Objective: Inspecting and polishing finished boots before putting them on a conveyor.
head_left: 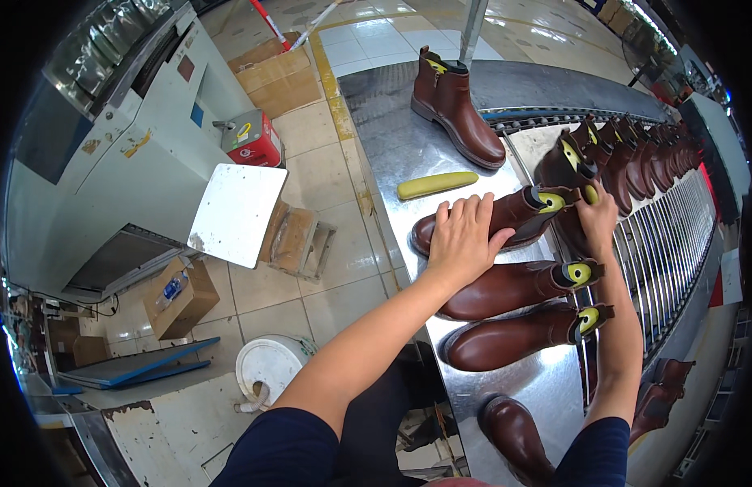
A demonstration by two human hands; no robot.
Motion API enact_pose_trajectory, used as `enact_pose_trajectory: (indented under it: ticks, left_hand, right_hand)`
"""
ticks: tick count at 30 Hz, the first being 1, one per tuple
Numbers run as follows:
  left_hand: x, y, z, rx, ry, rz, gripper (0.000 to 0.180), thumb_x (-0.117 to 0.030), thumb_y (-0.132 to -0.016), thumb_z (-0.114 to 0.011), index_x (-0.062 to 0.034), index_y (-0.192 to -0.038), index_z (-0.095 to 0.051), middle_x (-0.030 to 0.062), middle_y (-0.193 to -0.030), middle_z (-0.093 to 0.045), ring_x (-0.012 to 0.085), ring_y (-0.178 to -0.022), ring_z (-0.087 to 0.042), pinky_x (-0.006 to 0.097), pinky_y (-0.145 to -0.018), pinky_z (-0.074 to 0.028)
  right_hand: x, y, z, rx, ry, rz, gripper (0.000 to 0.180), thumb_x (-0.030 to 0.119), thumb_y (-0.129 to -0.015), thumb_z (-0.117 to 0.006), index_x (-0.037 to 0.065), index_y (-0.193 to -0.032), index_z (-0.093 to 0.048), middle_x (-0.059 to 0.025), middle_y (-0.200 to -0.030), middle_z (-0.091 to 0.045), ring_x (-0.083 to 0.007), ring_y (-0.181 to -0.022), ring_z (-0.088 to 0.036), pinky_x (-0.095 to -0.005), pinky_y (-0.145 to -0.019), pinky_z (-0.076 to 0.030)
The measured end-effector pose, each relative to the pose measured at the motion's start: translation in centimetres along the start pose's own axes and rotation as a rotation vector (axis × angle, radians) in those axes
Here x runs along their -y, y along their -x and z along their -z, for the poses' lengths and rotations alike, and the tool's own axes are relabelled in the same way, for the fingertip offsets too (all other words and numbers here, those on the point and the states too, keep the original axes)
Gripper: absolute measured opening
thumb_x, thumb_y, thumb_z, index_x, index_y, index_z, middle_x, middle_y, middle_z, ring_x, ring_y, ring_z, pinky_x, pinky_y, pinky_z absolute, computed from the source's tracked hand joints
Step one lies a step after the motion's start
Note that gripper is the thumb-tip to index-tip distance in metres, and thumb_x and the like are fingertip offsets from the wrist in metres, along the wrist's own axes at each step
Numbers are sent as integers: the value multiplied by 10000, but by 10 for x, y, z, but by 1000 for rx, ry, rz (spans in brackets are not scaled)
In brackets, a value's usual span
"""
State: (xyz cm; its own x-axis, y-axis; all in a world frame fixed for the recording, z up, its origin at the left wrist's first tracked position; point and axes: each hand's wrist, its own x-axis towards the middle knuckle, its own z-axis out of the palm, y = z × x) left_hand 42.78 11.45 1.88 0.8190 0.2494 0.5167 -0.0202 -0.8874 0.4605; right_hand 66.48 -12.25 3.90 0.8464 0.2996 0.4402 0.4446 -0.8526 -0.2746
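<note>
My left hand (464,243) lies over the front of a brown leather ankle boot (514,213), fingers across its upper and thumb towards the ankle. The boot lies with its toe to the left, and a yellow-green form shows in its opening. Just beyond this opening, my right hand (597,217) is closed around a yellow-green piece (591,193), mostly hidden by the fingers. A long yellow-green piece (437,185) rests on the metal table past my left hand. Two more brown boots (506,290) (512,337) lie alongside, yellow-green inside their openings.
One boot (457,109) stands upright at the table's (376,122) far end; another (516,438) sits near me. A roller conveyor (664,243) runs along the right, with a row of boots (636,154) behind. To the left are a white board (238,213), a bucket (270,365) and a machine (124,170).
</note>
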Motion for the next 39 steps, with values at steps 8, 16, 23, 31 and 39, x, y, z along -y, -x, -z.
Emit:
enact_pose_trajectory:
  ticks: [8,16,23,31,39]
  left_hand:
    - [-8,-14,5,8,-127,-19,469,-497,-1000,-583,-41,-1098,-629,202,-987,-707,419,-905,-683,550,-817,-494]
    - [26,-15,-43,-47,-256,-115,690,-627,-1025,-485,-47,-1394,-541,212,-1261,-689,416,-1124,-667,578,-888,-520]
    - [78,-48,-52,201,-132,-131,778,-663,-1013,-486,-55,-1498,-452,263,-1423,-584,463,-1315,-537,539,-1074,-431]
    - [-64,62,71,-233,447,-341,314,-266,-985,-698,9,-1135,-688,146,-1092,-714,314,-979,-679,423,-926,-528]
    - [-211,212,67,775,899,-696,963,-506,-701,-901,-83,-1476,-515,193,-1394,-594,390,-1295,-562,453,-1154,-384]
  right_hand:
    - [19,100,227,-71,98,-73,514,502,-850,-775,71,-1130,-758,-168,-989,-766,-314,-877,-738,-423,-802,-552]
    - [11,332,388,-304,256,-382,537,438,-733,-893,90,-1129,-790,-198,-954,-748,-342,-891,-730,-410,-849,-562]
    - [12,514,410,-351,275,-691,487,398,-721,-897,62,-1052,-774,-188,-926,-734,-359,-896,-703,-444,-829,-546]
    - [0,576,342,-448,305,-1002,559,452,-801,-846,24,-1145,-743,-205,-1014,-750,-382,-945,-709,-475,-863,-545]
    - [-12,604,330,-397,442,-888,703,573,-905,-734,49,-1365,-653,-237,-1134,-730,-433,-1032,-675,-498,-875,-534]
